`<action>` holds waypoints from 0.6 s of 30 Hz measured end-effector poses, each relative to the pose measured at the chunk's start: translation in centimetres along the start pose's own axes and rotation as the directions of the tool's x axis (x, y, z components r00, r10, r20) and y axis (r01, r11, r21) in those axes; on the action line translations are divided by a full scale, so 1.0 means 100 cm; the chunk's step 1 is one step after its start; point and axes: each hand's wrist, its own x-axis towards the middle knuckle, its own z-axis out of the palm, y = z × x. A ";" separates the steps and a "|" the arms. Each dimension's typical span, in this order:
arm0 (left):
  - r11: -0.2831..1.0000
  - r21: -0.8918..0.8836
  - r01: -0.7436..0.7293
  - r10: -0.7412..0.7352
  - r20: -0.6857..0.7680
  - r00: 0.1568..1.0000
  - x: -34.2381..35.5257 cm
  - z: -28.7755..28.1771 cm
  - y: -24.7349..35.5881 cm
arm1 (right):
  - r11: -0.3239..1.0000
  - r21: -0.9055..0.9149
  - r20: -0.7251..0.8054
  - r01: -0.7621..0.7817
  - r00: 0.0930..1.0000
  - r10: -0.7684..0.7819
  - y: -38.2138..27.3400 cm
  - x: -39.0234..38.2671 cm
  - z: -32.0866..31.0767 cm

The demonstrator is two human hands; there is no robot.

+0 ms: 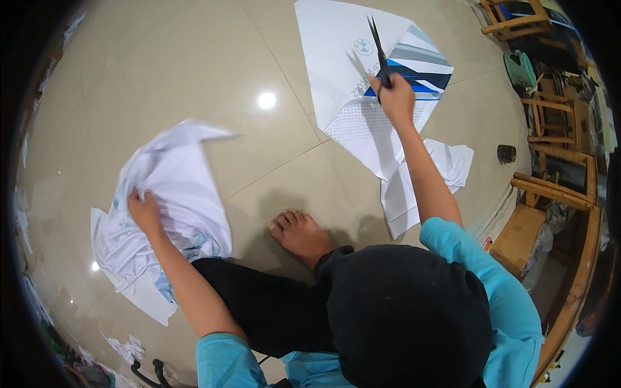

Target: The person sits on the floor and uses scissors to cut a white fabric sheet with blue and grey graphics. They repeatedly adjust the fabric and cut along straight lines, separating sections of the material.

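My right hand (396, 98) is closed on black scissors (381, 53), raised over a white piece of cloth or paper (330, 45) printed with blue, navy and grey stripes, grey dots and markings. Below it lies another folded white piece (401, 200), partly behind my right arm. At the left, my left hand (143, 210) is closed on a rumpled white fabric (174, 161) with pale blue-grey print, whose top corner is motion-blurred. More white cloth (107, 239) lies spread beneath that fabric.
My bare foot (297, 236) rests on the glossy tiled floor (252, 58). Along the right stand wooden frames (553, 155), a cardboard piece (517, 236), a green object (519, 68) and a dark cylinder (506, 153). White scraps (126, 349) and black tubing (158, 372) are at the lower left.
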 end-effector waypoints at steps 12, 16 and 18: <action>0.812 -0.544 -0.211 0.543 0.574 0.613 -0.199 0.034 0.294 | 0.993 0.102 0.052 0.059 0.997 -0.065 0.060 -0.162 0.039; 0.834 -0.515 -0.198 0.520 0.612 0.596 -0.262 0.031 0.336 | 0.772 0.543 0.431 -0.330 0.899 0.082 0.006 -0.179 0.059; 0.870 -0.455 -0.190 0.462 0.617 0.637 -0.254 0.025 0.332 | 0.503 0.662 0.637 -0.555 0.771 0.011 -0.032 -0.183 0.054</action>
